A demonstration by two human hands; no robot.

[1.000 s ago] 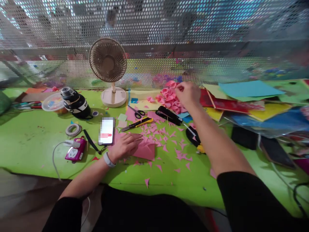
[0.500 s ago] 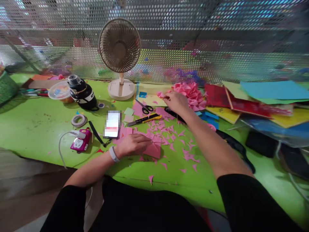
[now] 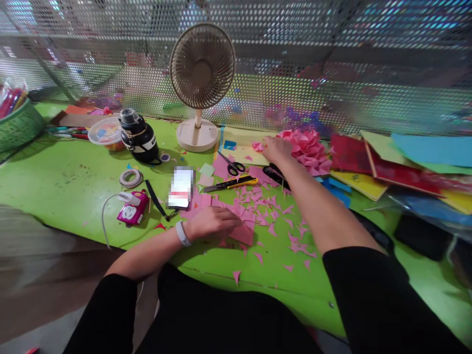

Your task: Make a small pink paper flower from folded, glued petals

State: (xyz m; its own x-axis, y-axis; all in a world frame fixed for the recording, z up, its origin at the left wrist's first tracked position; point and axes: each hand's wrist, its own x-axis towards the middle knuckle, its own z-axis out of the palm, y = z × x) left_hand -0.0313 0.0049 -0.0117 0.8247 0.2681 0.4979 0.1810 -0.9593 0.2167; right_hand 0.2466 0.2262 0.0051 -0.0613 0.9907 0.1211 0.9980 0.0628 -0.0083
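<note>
My right hand (image 3: 278, 149) reaches to the back of the table. Its fingers are closed at the edge of a small curled pink paper piece (image 3: 257, 147), over a pale yellow sheet (image 3: 241, 155). Just right of it rises a heap of folded pink paper pieces (image 3: 308, 150). My left hand (image 3: 214, 222) lies palm down, fingers stretched out together, on pink paper squares (image 3: 243, 234); what is under the palm is hidden. Pink paper scraps (image 3: 263, 209) are scattered between the hands. Beyond them lie a yellow-and-black utility knife (image 3: 232, 183) and black-handled scissors (image 3: 233, 167).
A phone (image 3: 181, 188) lies left of the pink squares, near a magenta power adapter (image 3: 132, 209), a tape roll (image 3: 130, 178) and a black bottle (image 3: 139, 137). A fan (image 3: 197, 135) stands behind. Coloured sheets (image 3: 409, 169) are stacked at right, before perforated metal mesh (image 3: 332, 93).
The view has turned slightly left, so everything sits further right in the picture. My right hand remains at the curled pink piece, and my left hand stays on the pink squares.
</note>
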